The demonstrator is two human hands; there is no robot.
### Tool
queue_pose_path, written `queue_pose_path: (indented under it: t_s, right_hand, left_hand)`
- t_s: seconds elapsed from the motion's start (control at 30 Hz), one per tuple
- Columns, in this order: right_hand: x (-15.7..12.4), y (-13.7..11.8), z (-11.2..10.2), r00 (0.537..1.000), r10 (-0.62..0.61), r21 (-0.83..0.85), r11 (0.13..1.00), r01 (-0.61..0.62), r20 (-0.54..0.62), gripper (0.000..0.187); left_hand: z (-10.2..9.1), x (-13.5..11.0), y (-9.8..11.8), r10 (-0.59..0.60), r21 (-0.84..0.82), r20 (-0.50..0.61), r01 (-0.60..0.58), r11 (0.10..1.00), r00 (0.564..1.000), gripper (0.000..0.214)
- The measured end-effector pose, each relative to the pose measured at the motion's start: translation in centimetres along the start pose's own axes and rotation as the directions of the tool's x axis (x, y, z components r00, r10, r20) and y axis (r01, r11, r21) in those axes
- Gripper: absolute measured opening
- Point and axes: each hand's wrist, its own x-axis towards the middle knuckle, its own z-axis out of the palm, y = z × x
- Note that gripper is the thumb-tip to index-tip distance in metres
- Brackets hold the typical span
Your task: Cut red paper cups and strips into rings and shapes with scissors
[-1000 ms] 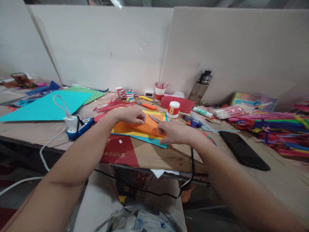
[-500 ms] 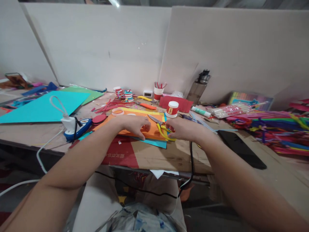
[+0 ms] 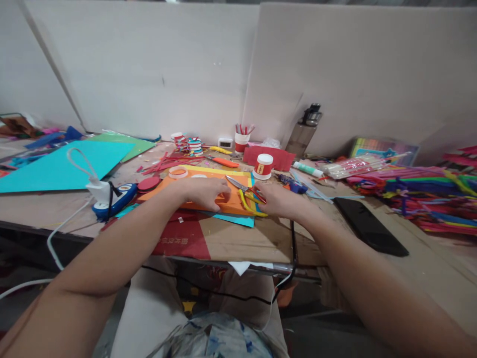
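My left hand point(image 3: 204, 193) is over a stack of orange paper sheets point(image 3: 167, 195), its fingers curved and its thumb apart. A reddish patch shows in its gap. My right hand point(image 3: 276, 200) is beside the yellow-handled scissors point(image 3: 243, 193), with thumb and fingers apart around the handle end. Whether it touches the handles is unclear. The scissors lie on the paper, blades towards the back left. A red and white paper cup point(image 3: 264, 167) stands upside down just behind my right hand. A pale tape ring point(image 3: 178, 172) lies behind my left wrist, near red discs point(image 3: 149, 184).
A phone point(image 3: 368, 226) lies right of my right forearm, before bundled pipe cleaners point(image 3: 421, 194). A bottle point(image 3: 303, 132) leans at the back. A blue power strip point(image 3: 115, 200) and turquoise sheet point(image 3: 70, 164) are left. A black cable point(image 3: 293, 248) hangs over the front edge.
The view has shifted slightly, so everything appears a little further left and higher. My right-hand fingers have shifted slightly at the scissors' handles; my left hand holds its pose.
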Motion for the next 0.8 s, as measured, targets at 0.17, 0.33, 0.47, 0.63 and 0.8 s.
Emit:
queue_pose_path:
  t_s: [0.17, 0.33, 0.47, 0.63, 0.8]
  right_hand:
    - [0.3, 1.1, 0.0, 0.985, 0.062, 0.081, 0.995, -0.050, -0.160, 0.029]
    - [0.3, 1.5, -0.2, 0.972, 0.143, 0.122, 0.985, -0.121, -0.189, 0.028]
    - [0.2, 1.9, 0.1, 0.967, 0.170, 0.169, 0.976, -0.139, -0.190, 0.031]
    - [0.4, 2.3, -0.1, 0.936, 0.276, 0.332, 0.923, -0.195, -0.218, 0.025]
    - [0.7, 2.4, -0.5, 0.924, 0.352, 0.503, 0.832, -0.236, -0.149, 0.026]
  left_hand:
    - [-0.1, -0.3, 0.5, 0.052, -0.051, 0.028, -0.051, 0.997, 0.998, 0.079]
    - [0.4, 0.1, 0.6, 0.096, 0.000, -0.009, -0.096, 0.995, 0.995, 0.063]
    - [0.5, -0.1, 1.1, 0.069, 0.005, -0.056, -0.069, 0.998, 0.996, 0.044]
    - [-0.1, -0.4, 1.6, 0.078, -0.068, -0.014, -0.079, 0.995, 0.997, 0.047]
    - [0.6, 0.8, 2.0, 0.011, -0.075, -0.119, -0.020, 0.997, 0.993, 0.055]
